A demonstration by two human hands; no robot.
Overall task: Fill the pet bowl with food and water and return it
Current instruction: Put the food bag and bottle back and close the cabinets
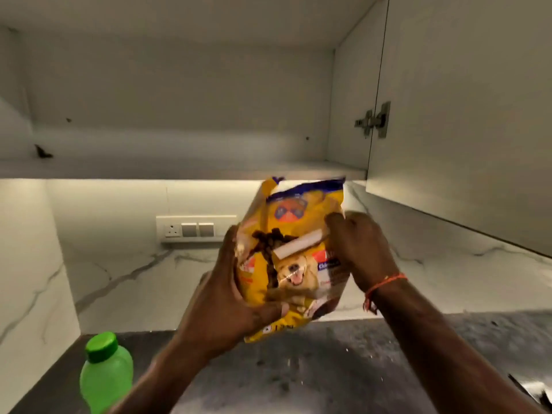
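A yellow dog food bag (298, 234) with a puppy picture and a blue top edge is held upright above the grey counter (328, 369). My left hand (230, 300) grips the bag's lower left side, thumb across its front. My right hand (355, 249) holds the bag's right side, fingers at a white clip (298, 246) lying across the front. A green plastic bottle (104, 372) with a green cap stands on the counter at the lower left. No pet bowl is in view.
An open wall cupboard (179, 171) with a bare shelf hangs just above the bag; its door (463, 115) swings out at the right. A socket and switch plate (194, 230) sits on the marble backsplash. Something shiny shows at the bottom right corner (534, 389).
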